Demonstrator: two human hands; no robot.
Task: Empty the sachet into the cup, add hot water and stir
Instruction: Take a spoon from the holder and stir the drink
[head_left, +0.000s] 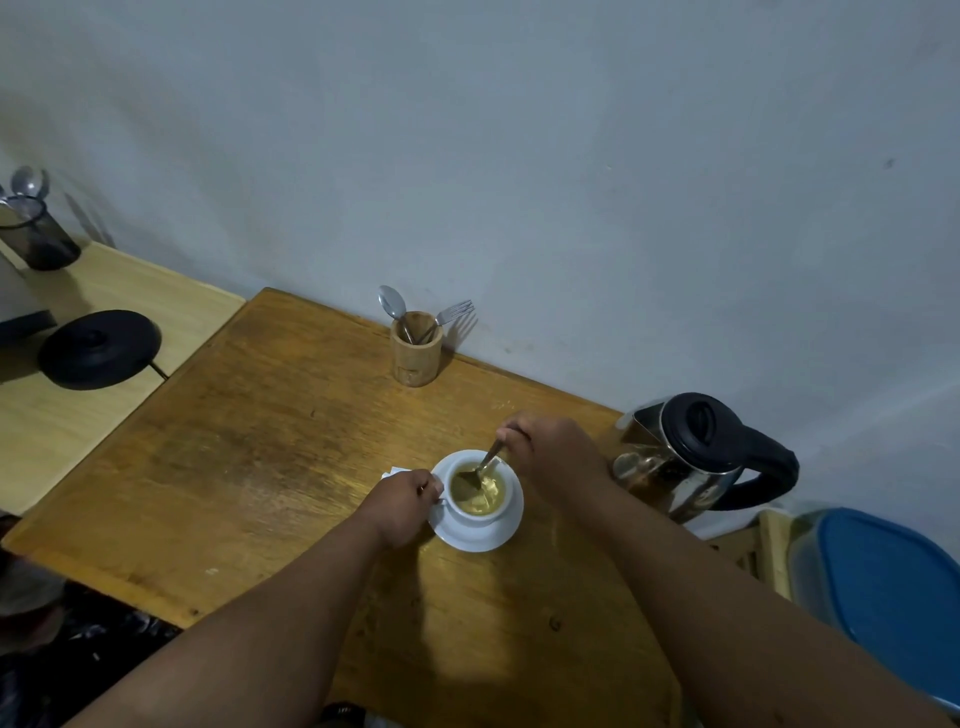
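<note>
A white cup (480, 514) stands on a white saucer (498, 538) on the wooden table (270, 467). Yellowish liquid fills the cup. My right hand (550, 449) grips a metal spoon (485, 463) whose bowl dips into the liquid. My left hand (402, 501) pinches the cup's handle on its left side. A scrap of white paper (392, 473), perhaps the sachet, peeks out behind my left hand. The steel kettle (675, 462) with a black lid and handle stands to the right of the cup.
A wooden holder (415, 356) with a spoon and fork stands by the wall. On the lighter table to the left sit the black kettle base (98, 348) and a dark mesh utensil cup (44, 239). A blue-lidded container (883, 587) is at the right.
</note>
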